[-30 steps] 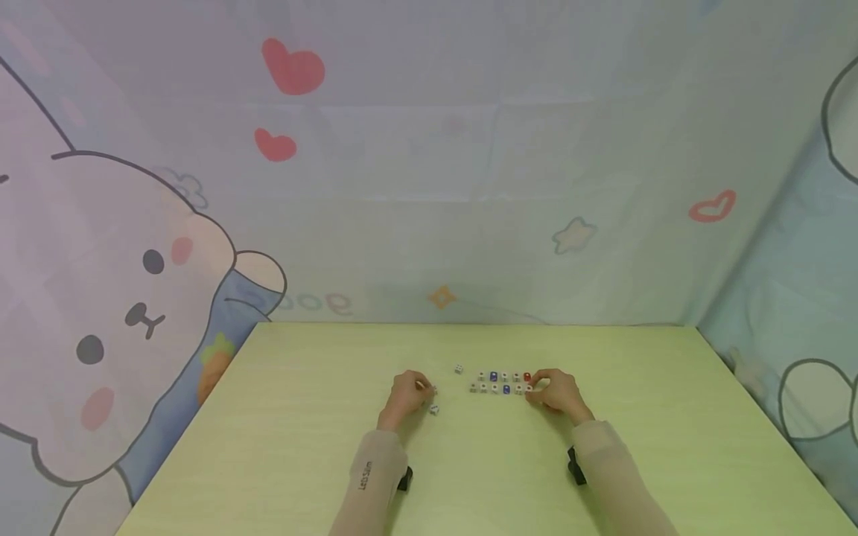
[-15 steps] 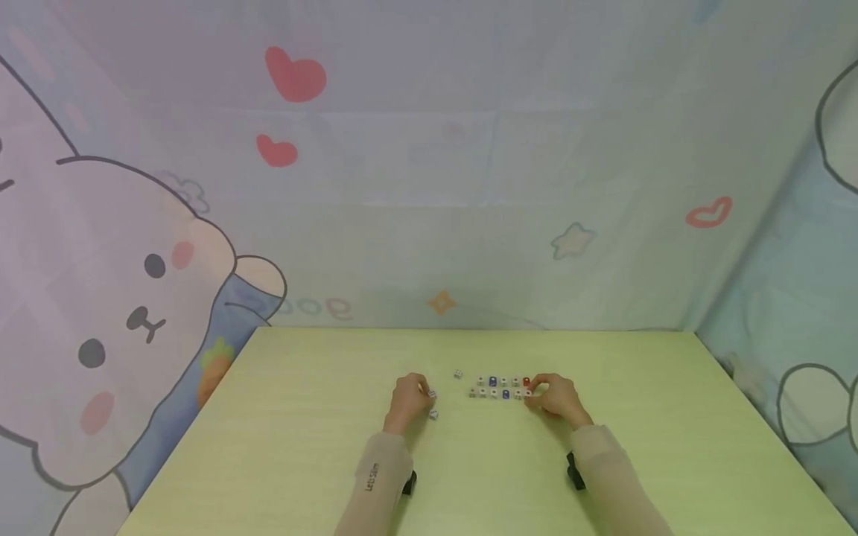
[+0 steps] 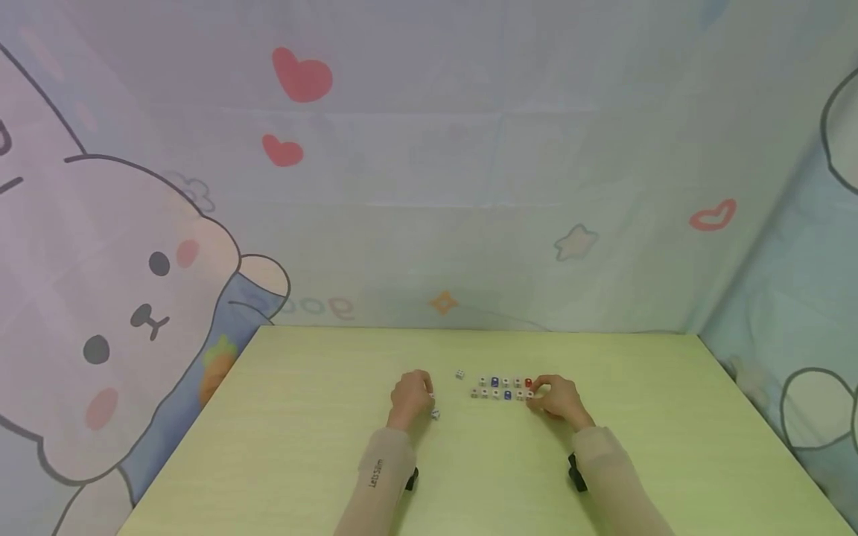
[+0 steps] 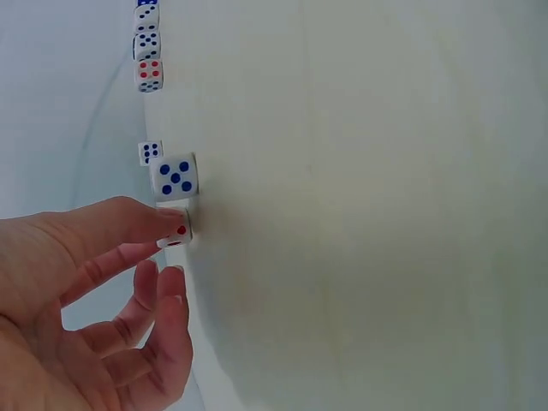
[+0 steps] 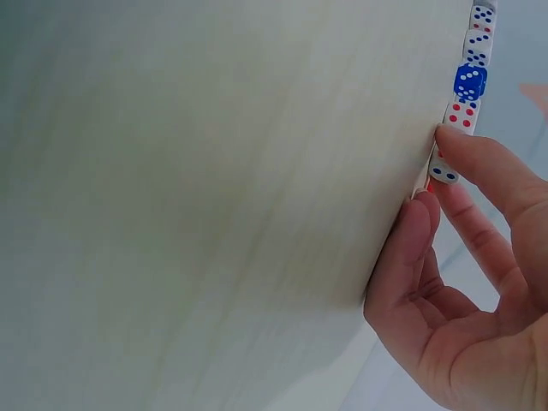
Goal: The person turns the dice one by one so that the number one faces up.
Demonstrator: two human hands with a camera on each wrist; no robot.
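Observation:
My left hand (image 3: 411, 396) is left of the dice rows, thumb and forefinger pinching a white die (image 4: 182, 233) with red pips. Right beside it sits a white die with blue pips (image 4: 175, 177); the head view shows this die (image 3: 436, 414) just nearer to me. At the right end of two short rows, my right hand (image 3: 558, 398) holds the last white die (image 5: 444, 172) of the near row between thumb and fingers, which partly hide it. The near row includes a blue die (image 3: 507, 395). The far row has another blue die (image 3: 494, 382) and ends in a red die (image 3: 529, 383).
One loose white die (image 3: 459, 374) lies up and left of the rows. The pale yellow-green table (image 3: 302, 447) ends at a hanging cloth (image 3: 469, 186) printed with hearts and a cartoon animal. A dark wrist strap (image 3: 576, 474) shows at the right sleeve.
My left hand has shifted slightly right and closed over its die, which showed more beside the fingertips half a second ago. The right hand stays at the row's end.

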